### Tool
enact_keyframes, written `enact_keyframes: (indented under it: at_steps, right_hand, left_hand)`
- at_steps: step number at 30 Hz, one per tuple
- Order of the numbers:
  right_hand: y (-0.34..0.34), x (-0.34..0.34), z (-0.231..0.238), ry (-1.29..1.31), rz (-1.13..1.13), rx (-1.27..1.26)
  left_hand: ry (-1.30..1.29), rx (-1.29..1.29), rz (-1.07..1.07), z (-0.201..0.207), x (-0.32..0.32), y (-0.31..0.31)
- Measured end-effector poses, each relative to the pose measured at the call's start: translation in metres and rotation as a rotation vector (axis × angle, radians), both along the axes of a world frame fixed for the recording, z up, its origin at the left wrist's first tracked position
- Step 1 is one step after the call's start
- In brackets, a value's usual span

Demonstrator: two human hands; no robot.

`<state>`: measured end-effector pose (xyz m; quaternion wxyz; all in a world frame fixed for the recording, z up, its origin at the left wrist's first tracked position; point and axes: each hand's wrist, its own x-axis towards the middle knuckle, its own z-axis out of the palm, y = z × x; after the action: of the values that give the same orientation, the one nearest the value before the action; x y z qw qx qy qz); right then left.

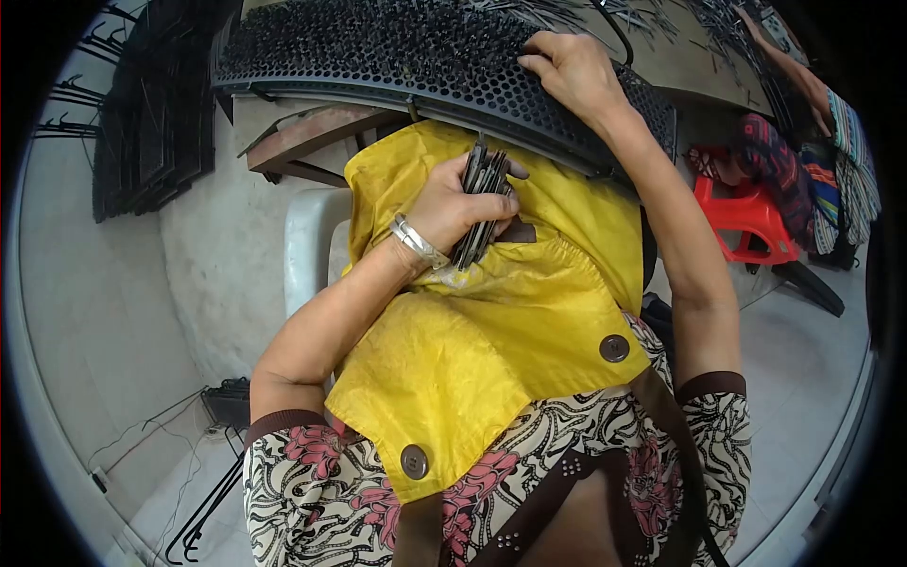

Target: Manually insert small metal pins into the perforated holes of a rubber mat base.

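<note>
A bundle of thin, dark metal strips (484, 175) is gripped in my left hand (442, 206), above my yellow apron (453, 354). The thumb lies across the strips, and a silver bangle circles that wrist. Over the right part of a long black perforated tray (477, 102) is my right hand (581, 80), its thumb and forefinger pinched together. Whatever lies between those fingertips is hidden or too small to name. Many small dark pieces (359, 47) stand upright in the tray's holes, while holes near its front edge show bare.
Loose thin strips (652, 24) lie on the table behind the tray. At the right, another person's arm (798, 80) reaches in beside a red plastic stool (746, 217). Black racks (156, 113) with hooks hang at the left. A wooden frame (307, 137) stands below the tray.
</note>
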<state>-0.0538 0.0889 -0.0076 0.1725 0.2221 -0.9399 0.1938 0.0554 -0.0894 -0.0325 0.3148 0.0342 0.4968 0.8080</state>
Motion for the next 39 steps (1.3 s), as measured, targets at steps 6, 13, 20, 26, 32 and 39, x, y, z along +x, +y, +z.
enact_keyframes:
  at_steps: [6,13,20,26,32,39]
  right_hand:
    - [-0.014,0.055,0.007,-0.326,0.037,-0.540]
    - [-0.028,0.083,0.019,-0.875,0.293,-0.895]
    - [-0.025,0.088,0.009,-0.605,0.271,-0.839]
    - [-0.017,0.085,0.012,-0.687,0.120,-0.894]
    - [-0.009,0.075,0.016,-0.626,0.052,-0.991]
    - [-0.001,0.062,0.011,-0.609,-0.041,-1.186]
  left_hand:
    - [-0.019,0.018,0.021,-0.001,0.001,-0.004]
    - [0.041,0.029,-0.150,0.005,0.000,-0.004]
    - [0.069,-0.094,-0.159,0.005,-0.001,-0.002]
    - [0.026,-0.079,-0.124,0.007,-0.001,-0.001]
    - [0.022,-0.050,-0.095,0.004,-0.001,-0.001]
    - [0.010,-0.052,-0.041,0.003,-0.003,-0.002]
